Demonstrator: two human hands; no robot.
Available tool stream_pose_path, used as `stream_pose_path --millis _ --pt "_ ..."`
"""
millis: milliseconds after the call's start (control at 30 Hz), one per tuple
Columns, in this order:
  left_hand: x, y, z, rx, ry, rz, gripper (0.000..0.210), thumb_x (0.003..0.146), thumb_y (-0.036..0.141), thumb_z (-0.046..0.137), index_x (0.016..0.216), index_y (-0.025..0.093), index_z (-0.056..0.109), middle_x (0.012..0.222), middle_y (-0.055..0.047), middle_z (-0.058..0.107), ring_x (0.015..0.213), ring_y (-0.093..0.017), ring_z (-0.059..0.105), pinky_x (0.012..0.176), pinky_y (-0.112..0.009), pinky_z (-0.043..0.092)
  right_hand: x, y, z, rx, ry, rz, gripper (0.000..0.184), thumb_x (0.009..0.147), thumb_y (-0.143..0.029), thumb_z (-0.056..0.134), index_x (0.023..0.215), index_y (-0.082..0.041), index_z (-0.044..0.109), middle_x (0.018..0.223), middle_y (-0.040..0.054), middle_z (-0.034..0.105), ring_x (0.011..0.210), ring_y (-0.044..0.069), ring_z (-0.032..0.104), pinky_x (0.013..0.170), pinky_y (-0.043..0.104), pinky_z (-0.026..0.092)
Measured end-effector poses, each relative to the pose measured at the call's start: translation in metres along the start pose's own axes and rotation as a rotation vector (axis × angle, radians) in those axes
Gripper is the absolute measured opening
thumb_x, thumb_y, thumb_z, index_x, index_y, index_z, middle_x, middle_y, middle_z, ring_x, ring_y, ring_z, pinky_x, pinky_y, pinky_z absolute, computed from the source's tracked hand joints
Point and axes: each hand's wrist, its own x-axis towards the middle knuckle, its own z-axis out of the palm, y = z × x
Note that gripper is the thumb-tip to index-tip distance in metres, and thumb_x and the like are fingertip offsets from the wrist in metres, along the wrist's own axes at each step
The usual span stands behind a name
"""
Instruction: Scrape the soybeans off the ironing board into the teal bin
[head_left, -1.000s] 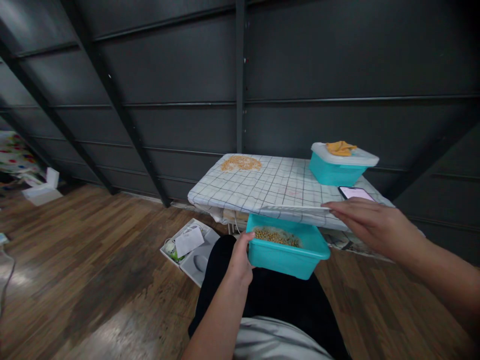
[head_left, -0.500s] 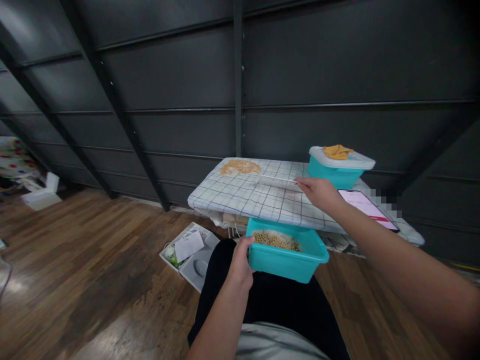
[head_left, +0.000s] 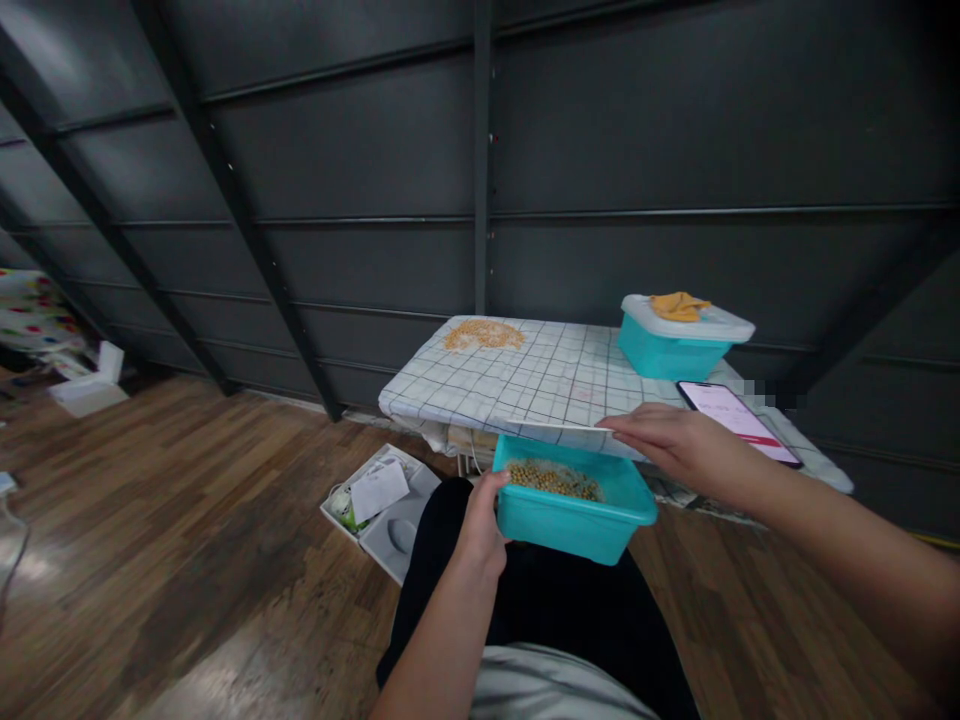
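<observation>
My left hand [head_left: 482,520] is closed on the left end of a turquoise plastic bin [head_left: 574,530], its thumb over the rim. The bin is held above my lap, just under the table's front edge. Inside lie round yellowish beans [head_left: 551,480] mixed with small white grains. My right hand [head_left: 660,435] pinches the right end of a thin white flat strip [head_left: 551,425], seen nearly edge-on along the table's front edge, above the bin's far rim. Farther back on the checked tablecloth [head_left: 525,385] is a spread of orange-yellow grains [head_left: 484,335].
At the table's right stands a lidded turquoise box [head_left: 671,350] with a yellow cloth [head_left: 679,305] on top. A phone [head_left: 739,422] lies in front of it, near my right forearm. On the wooden floor to the left sits a white tray [head_left: 394,535] holding papers. A dark panelled wall rises behind.
My right hand has drawn the white strip toward me, from over the tablecloth to the table's front edge. My left hand and the bin have stayed in place.
</observation>
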Motion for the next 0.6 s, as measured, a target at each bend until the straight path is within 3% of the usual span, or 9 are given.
stream_pose_path --millis 367,600 --pt "0.001 -0.001 0.0 -0.025 -0.014 -0.025 0.062 0.064 0.051 0.066 0.117 0.017 0.067 0.102 -0.01 0.073 0.084 -0.025 0.067 0.055 -0.027 0.047 -0.032 -0.019 -0.022 0.018 0.023 -0.037 0.033 0.093 -0.019 0.046 0.112 -0.026 0.072 0.099 0.0049 0.076 0.087 0.022 0.072 0.073 0.033 0.06" --pt "-0.005 0.001 -0.007 -0.054 -0.003 -0.025 0.061 0.065 0.05 0.068 0.118 0.021 0.066 0.111 -0.008 0.072 0.098 -0.028 0.067 0.065 -0.029 0.052 -0.036 -0.018 -0.023 -0.015 0.226 0.053 0.024 0.094 -0.028 0.051 0.107 -0.028 0.071 0.102 0.0026 0.077 0.086 0.023 0.073 0.076 0.034 0.06"
